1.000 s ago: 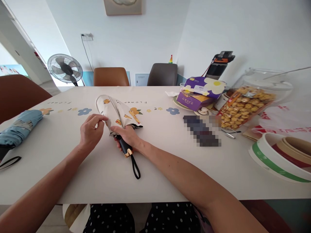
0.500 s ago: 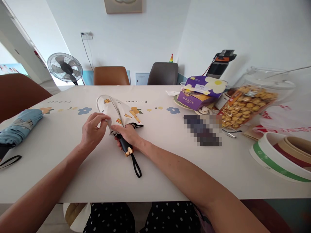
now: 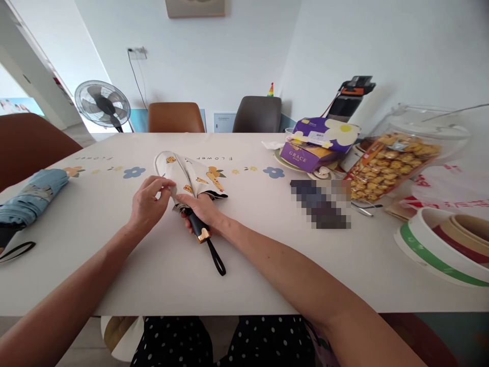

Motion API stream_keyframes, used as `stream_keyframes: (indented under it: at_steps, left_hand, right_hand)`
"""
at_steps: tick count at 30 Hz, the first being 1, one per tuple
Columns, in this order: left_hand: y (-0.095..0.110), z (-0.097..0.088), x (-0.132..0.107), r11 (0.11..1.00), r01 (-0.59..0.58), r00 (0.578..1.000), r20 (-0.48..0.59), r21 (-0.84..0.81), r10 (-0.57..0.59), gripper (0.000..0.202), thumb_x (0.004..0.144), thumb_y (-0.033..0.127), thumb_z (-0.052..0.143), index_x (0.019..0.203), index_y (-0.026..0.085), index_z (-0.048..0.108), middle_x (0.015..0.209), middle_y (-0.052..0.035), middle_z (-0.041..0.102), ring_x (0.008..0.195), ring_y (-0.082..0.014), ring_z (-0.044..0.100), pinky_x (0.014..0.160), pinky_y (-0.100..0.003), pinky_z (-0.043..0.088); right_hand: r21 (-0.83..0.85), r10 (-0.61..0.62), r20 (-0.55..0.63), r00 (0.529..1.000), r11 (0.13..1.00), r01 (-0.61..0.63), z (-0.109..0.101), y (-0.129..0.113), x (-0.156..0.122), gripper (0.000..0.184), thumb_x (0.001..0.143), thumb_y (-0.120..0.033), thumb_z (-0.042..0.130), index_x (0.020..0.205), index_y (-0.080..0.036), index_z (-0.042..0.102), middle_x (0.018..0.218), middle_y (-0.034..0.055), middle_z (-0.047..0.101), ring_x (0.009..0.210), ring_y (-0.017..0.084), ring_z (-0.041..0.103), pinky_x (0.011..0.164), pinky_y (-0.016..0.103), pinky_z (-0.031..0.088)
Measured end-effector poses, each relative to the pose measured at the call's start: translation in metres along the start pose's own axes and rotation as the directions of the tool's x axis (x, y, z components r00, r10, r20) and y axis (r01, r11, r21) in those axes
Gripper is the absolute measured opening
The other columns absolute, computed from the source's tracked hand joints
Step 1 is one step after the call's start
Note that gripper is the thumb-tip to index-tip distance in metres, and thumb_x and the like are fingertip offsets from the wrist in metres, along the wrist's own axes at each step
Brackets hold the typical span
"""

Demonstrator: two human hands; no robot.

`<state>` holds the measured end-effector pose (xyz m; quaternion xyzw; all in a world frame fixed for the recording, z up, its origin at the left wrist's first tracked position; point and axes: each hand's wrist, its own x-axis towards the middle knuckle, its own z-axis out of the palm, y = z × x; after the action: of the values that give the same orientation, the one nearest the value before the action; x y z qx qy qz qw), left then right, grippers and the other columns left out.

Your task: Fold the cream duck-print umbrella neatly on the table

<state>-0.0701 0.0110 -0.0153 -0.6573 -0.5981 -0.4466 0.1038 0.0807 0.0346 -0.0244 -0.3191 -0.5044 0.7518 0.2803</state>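
Observation:
A white folding umbrella (image 3: 181, 173) with small orange and yellow prints lies on the table in front of me, its canopy loosely gathered and pointing away. Its black handle (image 3: 197, 224) has a gold end and a black wrist loop (image 3: 217, 257) trailing toward me. My right hand (image 3: 198, 208) wraps around the umbrella where the canopy meets the handle. On the canopy's left edge, my left hand (image 3: 153, 199) pinches the fabric between thumb and fingertips. A blue folded umbrella (image 3: 36, 199) rests at the table's left side, apart from both hands.
Purple tissue packs (image 3: 305, 153), a clear jar of snacks (image 3: 389, 168), a dark bottle (image 3: 346, 99), a blurred-out item (image 3: 321, 206) and large tape rolls (image 3: 424, 250) crowd the table's right side. Chairs (image 3: 175, 117) and a fan (image 3: 103, 104) stand beyond the table.
Both hands keep their hold on the white umbrella, with almost no movement. The wrist loop has swung slightly to the right, and the whole view has shifted a little.

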Motion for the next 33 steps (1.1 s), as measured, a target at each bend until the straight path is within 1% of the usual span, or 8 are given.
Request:
stream_keyframes:
  at_steps: [7, 11, 16, 26, 33]
  left_hand:
    - [-0.0035, 0.0010, 0.0002, 0.998, 0.064, 0.996, 0.062, 0.000, -0.064, 0.021, 0.075, 0.014, 0.044, 0.081, 0.023, 0.063, 0.091, -0.0003, 0.062, 0.082, -0.0126, 0.059, 0.072, -0.023, 0.048]
    - [-0.0046, 0.0009, 0.0006, 0.995, 0.098, 0.989, 0.113, -0.010, -0.097, 0.021, 0.075, 0.017, 0.045, 0.084, 0.023, 0.063, 0.092, -0.0009, 0.062, 0.080, -0.0129, 0.059, 0.069, -0.023, 0.049]
    - [-0.0049, 0.0015, 0.0002, 0.991, 0.133, 0.979, 0.156, -0.017, -0.129, 0.021, 0.076, 0.020, 0.045, 0.088, 0.023, 0.063, 0.094, -0.0010, 0.061, 0.078, -0.0124, 0.060, 0.067, -0.023, 0.050]
    - [-0.0056, 0.0016, -0.0008, 0.992, 0.126, 0.980, 0.156, -0.001, -0.124, 0.021, 0.076, 0.020, 0.046, 0.088, 0.023, 0.062, 0.094, -0.0009, 0.061, 0.079, -0.0124, 0.060, 0.067, -0.022, 0.050]
    - [-0.0041, 0.0011, -0.0010, 0.993, 0.116, 0.983, 0.144, 0.000, -0.114, 0.020, 0.077, 0.020, 0.046, 0.088, 0.024, 0.063, 0.093, -0.0005, 0.061, 0.078, -0.0124, 0.060, 0.067, -0.022, 0.050]
  right_hand:
    - [0.001, 0.033, 0.006, 0.999, 0.999, -0.033, -0.0006, -0.0021, 0.0015, 0.035, 0.072, -0.048, 0.062, 0.073, -0.015, 0.049, 0.057, -0.0001, 0.054, 0.040, 0.011, 0.053, 0.031, 0.024, 0.046]
    - [-0.006, 0.056, 0.002, 0.998, 0.998, -0.056, 0.0004, -0.0046, 0.0015, 0.036, 0.071, -0.049, 0.063, 0.073, -0.015, 0.049, 0.057, -0.0002, 0.053, 0.040, 0.012, 0.053, 0.031, 0.023, 0.046]
    - [0.020, 0.058, -0.023, 0.998, 0.998, -0.057, 0.0021, -0.0049, 0.0008, 0.033, 0.073, -0.046, 0.062, 0.075, -0.016, 0.048, 0.056, -0.0007, 0.053, 0.040, 0.011, 0.053, 0.030, 0.022, 0.044]
    - [0.005, 0.072, -0.044, 0.996, 0.997, -0.072, 0.0037, -0.0077, -0.0004, 0.032, 0.074, -0.044, 0.062, 0.076, -0.016, 0.048, 0.057, -0.0003, 0.053, 0.039, 0.011, 0.052, 0.030, 0.022, 0.044]
    - [0.015, 0.063, -0.033, 0.997, 0.998, -0.062, 0.0029, -0.0062, -0.0002, 0.034, 0.071, -0.046, 0.063, 0.076, -0.017, 0.048, 0.058, 0.0000, 0.053, 0.040, 0.012, 0.053, 0.030, 0.023, 0.044]
